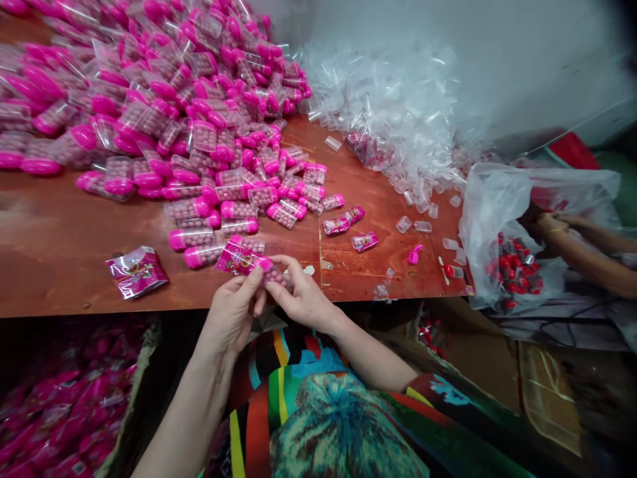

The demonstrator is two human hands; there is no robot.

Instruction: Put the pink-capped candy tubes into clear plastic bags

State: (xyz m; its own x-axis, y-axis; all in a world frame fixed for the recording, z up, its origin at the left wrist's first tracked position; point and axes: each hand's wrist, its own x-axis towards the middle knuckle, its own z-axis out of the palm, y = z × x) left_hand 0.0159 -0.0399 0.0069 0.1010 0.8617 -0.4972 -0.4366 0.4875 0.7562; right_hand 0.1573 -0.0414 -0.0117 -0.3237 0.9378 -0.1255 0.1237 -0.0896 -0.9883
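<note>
My left hand (237, 307) pinches a pink printed wrapper sleeve (231, 257) between thumb and fingers, close above the table's front edge. From the other side my right hand (300, 292) grips a clear candy container (275, 273) with a pink cap and small pink balls inside. The container's capped end meets the wrapper; how far it sits inside is hidden by my fingers. Just beyond my hands lie filled pink-capped containers (205, 255). Left of my left hand, a flat pink wrapper packet (137, 272) rests on the wood.
A large heap of filled containers (149, 106) covers the back left of the table (89, 239). Clear empty containers (388, 99) pile up at the back right. A box of pink packets (64, 398) stands below left. Another person's arm (587, 249) reaches by a plastic bag (490, 206).
</note>
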